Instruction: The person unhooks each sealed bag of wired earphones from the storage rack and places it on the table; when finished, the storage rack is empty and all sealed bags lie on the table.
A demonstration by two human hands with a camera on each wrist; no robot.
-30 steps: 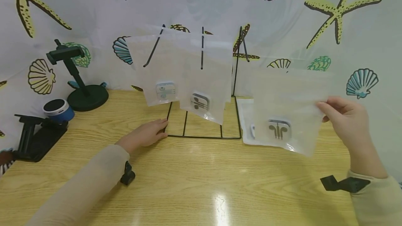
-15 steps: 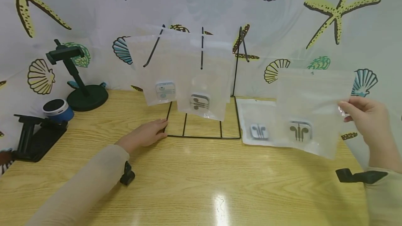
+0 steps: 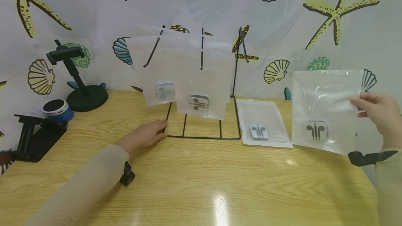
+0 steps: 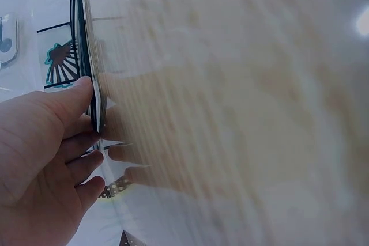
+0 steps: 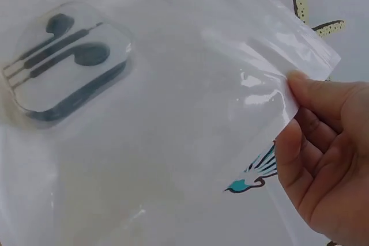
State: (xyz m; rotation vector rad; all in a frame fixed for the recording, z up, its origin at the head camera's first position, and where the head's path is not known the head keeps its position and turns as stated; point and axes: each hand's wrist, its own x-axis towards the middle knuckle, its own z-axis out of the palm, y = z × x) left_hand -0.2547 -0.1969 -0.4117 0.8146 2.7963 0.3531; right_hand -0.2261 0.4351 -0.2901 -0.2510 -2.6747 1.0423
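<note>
In the head view my right hand (image 3: 380, 112) pinches the side edge of a clear zip bag (image 3: 326, 97) and holds it upright at the right. Low in this bag sits a small case of wired earphones (image 5: 69, 67); the right wrist view shows thumb and fingertips on the plastic. My left hand (image 3: 146, 133) holds the front left corner of a black wire display rack (image 3: 204, 137), thumb and fingers at the wire (image 4: 86, 73). Two similar bags, a left bag (image 3: 157, 58) and a middle bag (image 3: 201, 79), hang on the rack's prongs. The right prong (image 3: 245, 48) carries no bag.
Another earphone bag (image 3: 263, 114) lies flat on the wooden table (image 3: 201, 177) just right of the rack. At the left stand a dark phone stand (image 3: 88, 97), a blue speaker (image 3: 59, 111) and a black folding stand (image 3: 37, 142). A shell-patterned cloth (image 3: 213, 2) hangs behind.
My right hand has carried its bag to the right, away from the rack, uncovering the bag lying on the table. The middle hanging bag has swung slightly and settled. My left hand stays put.
</note>
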